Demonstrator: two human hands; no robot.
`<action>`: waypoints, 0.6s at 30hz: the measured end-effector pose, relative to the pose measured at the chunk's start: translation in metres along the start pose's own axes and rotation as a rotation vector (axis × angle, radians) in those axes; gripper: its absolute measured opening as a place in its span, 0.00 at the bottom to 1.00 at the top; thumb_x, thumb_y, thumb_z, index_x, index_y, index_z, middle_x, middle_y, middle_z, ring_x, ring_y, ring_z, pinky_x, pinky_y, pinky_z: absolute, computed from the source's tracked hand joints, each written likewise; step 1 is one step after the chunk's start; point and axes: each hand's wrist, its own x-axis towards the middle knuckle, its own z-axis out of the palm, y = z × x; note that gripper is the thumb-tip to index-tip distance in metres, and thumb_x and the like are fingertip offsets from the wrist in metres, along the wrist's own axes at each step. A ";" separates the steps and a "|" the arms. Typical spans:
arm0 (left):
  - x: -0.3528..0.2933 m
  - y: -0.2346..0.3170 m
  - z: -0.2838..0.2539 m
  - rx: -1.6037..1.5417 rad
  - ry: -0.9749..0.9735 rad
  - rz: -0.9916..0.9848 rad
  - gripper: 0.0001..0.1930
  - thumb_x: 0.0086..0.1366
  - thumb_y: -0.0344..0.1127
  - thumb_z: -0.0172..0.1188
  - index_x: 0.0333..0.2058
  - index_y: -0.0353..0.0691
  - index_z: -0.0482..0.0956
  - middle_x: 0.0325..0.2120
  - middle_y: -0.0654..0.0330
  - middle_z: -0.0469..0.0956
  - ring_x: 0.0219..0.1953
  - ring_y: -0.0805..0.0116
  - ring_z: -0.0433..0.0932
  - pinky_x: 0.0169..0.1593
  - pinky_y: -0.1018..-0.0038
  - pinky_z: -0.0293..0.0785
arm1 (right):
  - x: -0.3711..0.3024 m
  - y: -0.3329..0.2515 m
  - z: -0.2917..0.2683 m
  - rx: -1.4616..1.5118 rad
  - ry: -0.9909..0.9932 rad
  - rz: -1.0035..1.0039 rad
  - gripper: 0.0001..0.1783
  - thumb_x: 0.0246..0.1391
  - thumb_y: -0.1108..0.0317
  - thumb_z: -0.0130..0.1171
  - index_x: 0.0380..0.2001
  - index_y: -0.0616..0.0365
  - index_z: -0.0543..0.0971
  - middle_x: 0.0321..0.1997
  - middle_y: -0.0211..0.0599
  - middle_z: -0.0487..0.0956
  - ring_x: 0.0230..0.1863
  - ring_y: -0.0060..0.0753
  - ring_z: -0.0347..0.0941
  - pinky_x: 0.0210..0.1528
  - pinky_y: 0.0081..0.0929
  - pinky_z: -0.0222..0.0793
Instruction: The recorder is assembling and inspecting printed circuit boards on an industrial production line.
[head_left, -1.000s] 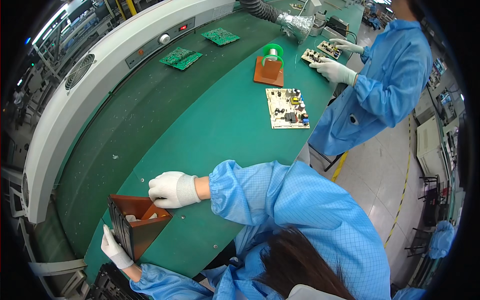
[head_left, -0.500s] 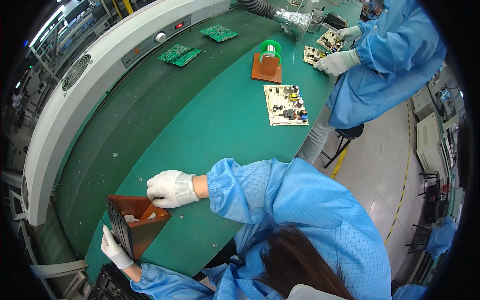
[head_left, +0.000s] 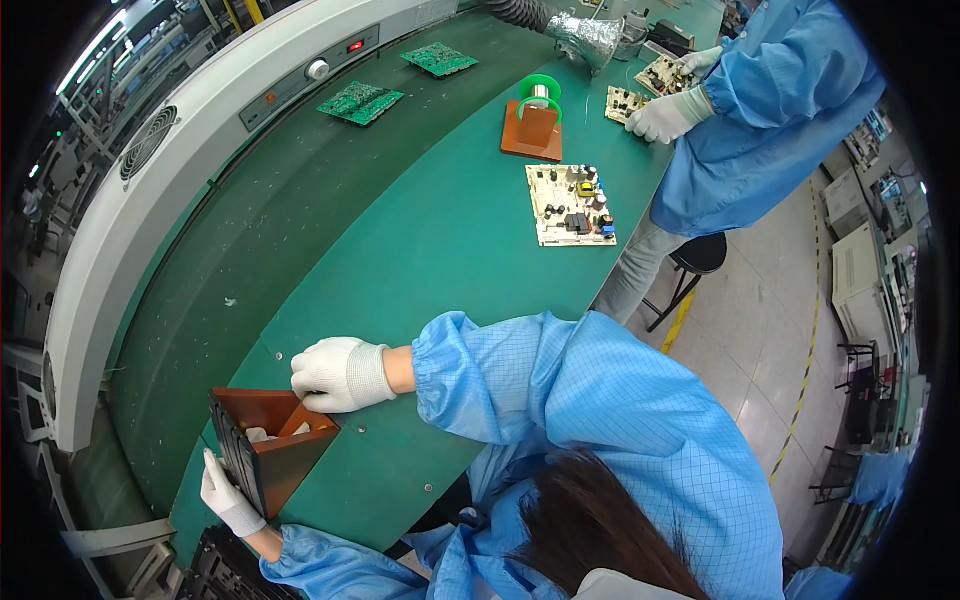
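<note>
A brown open-topped box (head_left: 300,462) stands at the near left of the green bench. Small white pieces (head_left: 259,435) and something orange show inside it. Black ribbed panels (head_left: 237,455) stand upright along its left side. Gloved in white, my left hand (head_left: 228,495) lies against the outside of these panels, its fingers stretched out. My right hand (head_left: 342,376), also gloved, is at the box's far right rim with curled fingers. Its fingertips dip toward the inside, and what they hold, if anything, is hidden.
A pale circuit board (head_left: 572,206) and a solder spool (head_left: 540,97) on a brown stand (head_left: 532,132) lie farther along the bench. Green boards (head_left: 361,103) rest on the dark green strip beside a white curved housing (head_left: 150,190). A co-worker's gloved hand (head_left: 668,117) handles boards at far right.
Both my hands keep their places at the box, and the view has shifted only slightly. The co-worker's body has moved a little.
</note>
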 end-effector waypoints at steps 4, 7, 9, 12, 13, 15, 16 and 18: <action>0.006 -0.002 -0.017 0.079 -0.119 -0.078 0.22 0.74 0.46 0.53 0.36 0.28 0.82 0.26 0.66 0.77 0.27 0.81 0.70 0.31 0.82 0.68 | 0.000 0.000 0.000 0.012 0.002 0.000 0.12 0.53 0.61 0.55 0.29 0.53 0.84 0.36 0.42 0.79 0.41 0.47 0.78 0.46 0.42 0.74; 0.007 -0.005 -0.019 0.098 -0.119 -0.065 0.22 0.74 0.46 0.53 0.37 0.28 0.82 0.27 0.65 0.78 0.27 0.81 0.70 0.31 0.82 0.68 | 0.000 -0.001 -0.002 0.009 0.001 -0.003 0.12 0.52 0.61 0.55 0.29 0.53 0.84 0.36 0.42 0.79 0.41 0.47 0.78 0.46 0.42 0.74; 0.006 -0.003 -0.019 0.092 -0.106 -0.069 0.22 0.74 0.46 0.53 0.36 0.28 0.82 0.26 0.66 0.77 0.27 0.80 0.70 0.31 0.81 0.68 | 0.000 -0.002 -0.003 0.009 0.001 -0.002 0.12 0.52 0.61 0.55 0.29 0.53 0.84 0.35 0.42 0.79 0.41 0.47 0.78 0.46 0.42 0.74; 0.008 -0.004 -0.020 0.113 -0.112 -0.073 0.23 0.74 0.46 0.53 0.33 0.28 0.81 0.24 0.66 0.75 0.26 0.80 0.68 0.29 0.81 0.66 | -0.001 -0.002 -0.003 0.003 0.010 -0.009 0.11 0.52 0.61 0.55 0.29 0.53 0.84 0.35 0.42 0.79 0.41 0.47 0.78 0.46 0.42 0.74; 0.006 -0.002 -0.016 0.114 -0.111 -0.075 0.23 0.74 0.46 0.53 0.33 0.28 0.81 0.24 0.66 0.75 0.26 0.80 0.68 0.29 0.81 0.66 | 0.000 -0.001 -0.003 -0.002 0.016 -0.022 0.11 0.52 0.61 0.55 0.29 0.53 0.84 0.34 0.42 0.79 0.41 0.47 0.78 0.46 0.42 0.74; 0.000 0.003 -0.005 0.028 -0.006 -0.018 0.24 0.73 0.48 0.54 0.23 0.35 0.75 0.16 0.73 0.65 0.19 0.84 0.56 0.23 0.80 0.49 | -0.001 -0.002 -0.003 0.000 0.015 -0.020 0.12 0.52 0.61 0.55 0.29 0.53 0.84 0.34 0.42 0.79 0.40 0.47 0.78 0.46 0.42 0.74; 0.000 0.003 -0.004 0.029 -0.003 -0.021 0.24 0.73 0.48 0.54 0.23 0.35 0.75 0.16 0.73 0.65 0.19 0.84 0.56 0.23 0.80 0.49 | -0.001 -0.003 -0.003 0.001 0.013 -0.019 0.12 0.52 0.61 0.55 0.29 0.53 0.84 0.34 0.42 0.79 0.40 0.47 0.78 0.46 0.42 0.74; -0.002 0.004 -0.004 0.051 0.008 0.037 0.24 0.73 0.48 0.54 0.23 0.35 0.75 0.16 0.73 0.64 0.19 0.84 0.56 0.23 0.79 0.49 | -0.001 -0.003 -0.002 -0.001 0.014 -0.021 0.12 0.53 0.61 0.55 0.29 0.53 0.84 0.34 0.42 0.79 0.40 0.47 0.78 0.46 0.42 0.74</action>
